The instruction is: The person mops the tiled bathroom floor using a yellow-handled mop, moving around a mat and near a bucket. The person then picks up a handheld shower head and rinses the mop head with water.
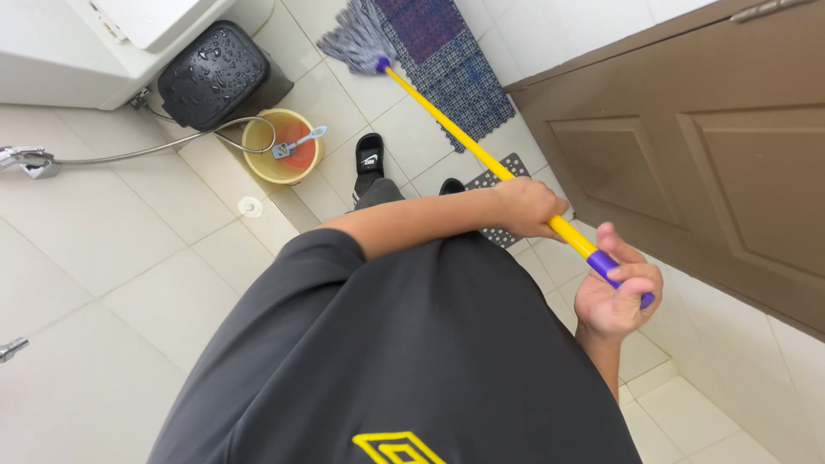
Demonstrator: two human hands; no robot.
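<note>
A yellow bucket (281, 147) stands on the white tiled floor (137, 258), holding a red dipper (301, 153) with a light blue handle. Just beside it sits a wet black pedal bin (213, 74). A metal hose (163, 148) runs across the tiles. A brown panelled door (705, 163) closes the right side, with a purple floor mat (447, 60) near it.

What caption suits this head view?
Both hands, left and right, hold a yellow mop on a tiled bathroom floor.

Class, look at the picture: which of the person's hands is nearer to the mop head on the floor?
Left. The left hand grips the yellow handle partway down, closer to the mop head; the right hand holds the purple end grip, farthest from it.
</note>
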